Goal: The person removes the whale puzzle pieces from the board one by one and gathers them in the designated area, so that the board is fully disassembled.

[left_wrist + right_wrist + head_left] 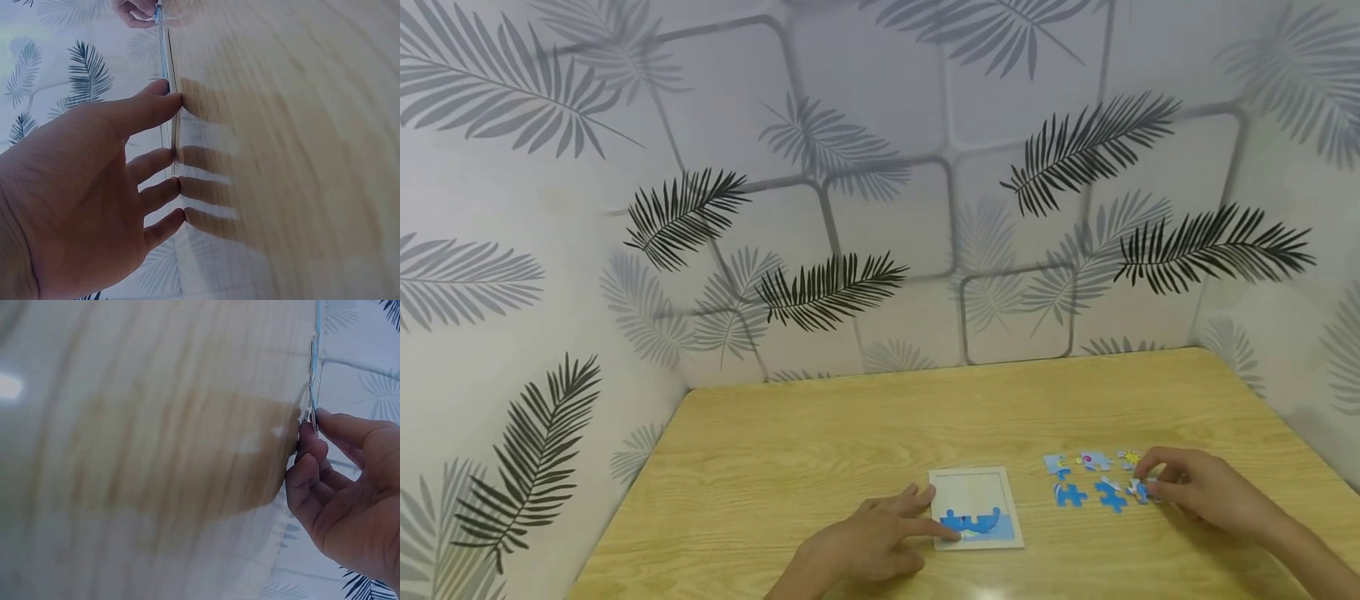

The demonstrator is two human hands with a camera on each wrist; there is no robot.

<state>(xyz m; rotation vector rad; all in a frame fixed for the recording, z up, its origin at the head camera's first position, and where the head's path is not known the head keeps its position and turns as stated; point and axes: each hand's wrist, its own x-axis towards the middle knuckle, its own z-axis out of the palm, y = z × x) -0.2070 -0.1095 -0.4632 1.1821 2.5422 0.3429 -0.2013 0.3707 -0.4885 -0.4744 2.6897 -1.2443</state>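
My left hand point(876, 533) rests at the left edge of a white-framed puzzle tray point(973, 492), fingers spread, with the index finger reaching over the lower frame. Joined blue puzzle pieces point(981, 525) fill the tray's lower part; its upper part is bare. In the left wrist view, the left fingertips point(181, 214) touch the table beside the tray. To the right, my right hand point(1213, 487) pinches a blue and white puzzle piece point(1141, 490) between thumb and fingers. The right wrist view shows this thin piece point(313, 403) edge-on, tilted at the tabletop.
Several loose pieces lie in two rough rows left of the right hand, among them one with a yellow sun point(1130, 457) and a blue one point(1110, 496). The wooden table point(820, 442) meets leaf-patterned walls point(895, 225) at the back and sides.
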